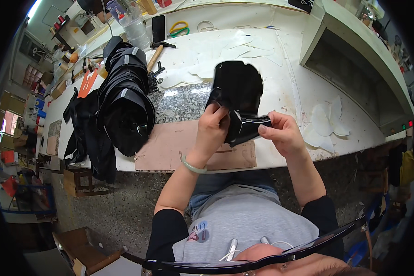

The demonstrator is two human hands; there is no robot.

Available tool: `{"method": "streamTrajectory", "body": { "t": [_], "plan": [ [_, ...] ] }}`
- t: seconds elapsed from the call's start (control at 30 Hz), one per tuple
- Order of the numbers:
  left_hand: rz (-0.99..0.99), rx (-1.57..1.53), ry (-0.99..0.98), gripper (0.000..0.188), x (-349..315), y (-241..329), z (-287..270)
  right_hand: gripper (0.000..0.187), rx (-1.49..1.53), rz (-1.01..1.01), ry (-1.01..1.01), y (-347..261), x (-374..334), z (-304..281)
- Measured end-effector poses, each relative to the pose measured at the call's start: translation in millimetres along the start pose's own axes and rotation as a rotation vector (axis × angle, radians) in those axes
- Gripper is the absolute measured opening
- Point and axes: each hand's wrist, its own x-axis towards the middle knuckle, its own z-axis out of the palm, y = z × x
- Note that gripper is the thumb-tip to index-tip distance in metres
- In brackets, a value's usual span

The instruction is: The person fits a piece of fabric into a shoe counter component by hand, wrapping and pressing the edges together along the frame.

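Above the near part of the table I hold a glossy black leather piece (238, 85), seemingly a boot upper, between both hands. Its broad, rounded panel stands up away from me, and a narrower folded part bends toward the right. My left hand (212, 124) is closed on its lower left side, the fingertips partly hidden behind the leather. Thumb and fingers of my right hand (283, 132) pinch the narrow end. Below lies a pinkish-brown board (170, 147), with a speckled stone slab (179, 102) just beyond it.
A nested stack of similar black pieces (126, 99) lies to the left, beside black cloth-like material (89, 135). Farther back are a hammer (155, 57), a phone (158, 29) and scissors (179, 30). White scraps (326, 122) and an open grey box-like shelf (354, 62) are at right.
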Motion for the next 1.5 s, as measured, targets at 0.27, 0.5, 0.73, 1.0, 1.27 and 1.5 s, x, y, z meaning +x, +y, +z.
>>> {"method": "streamTrajectory", "body": {
  "t": [0.27,0.5,0.73,1.0,1.27,1.5],
  "plan": [
    [-0.705,-1.116,-0.186,0.039,-21,19,1,0.027,0.04,0.054,0.168,0,10,22],
    [-0.94,-1.978,-0.021,0.029,-50,30,10,0.021,-0.144,0.1,0.206,15,5,22],
    [-0.845,-1.646,0.147,0.038,-49,48,23,0.015,-0.206,0.081,0.154,6,-8,24],
    [-0.745,-1.439,0.316,0.026,-39,64,23,0.011,-0.185,-0.011,0.131,-6,-16,33],
    [-0.496,-1.397,0.172,0.031,-19,49,3,0.018,-0.605,-0.402,0.12,-7,-9,49],
    [-0.327,-1.66,-0.002,0.042,-27,38,1,0.014,-0.723,-0.547,0.158,-14,-6,65]
  ]
}}
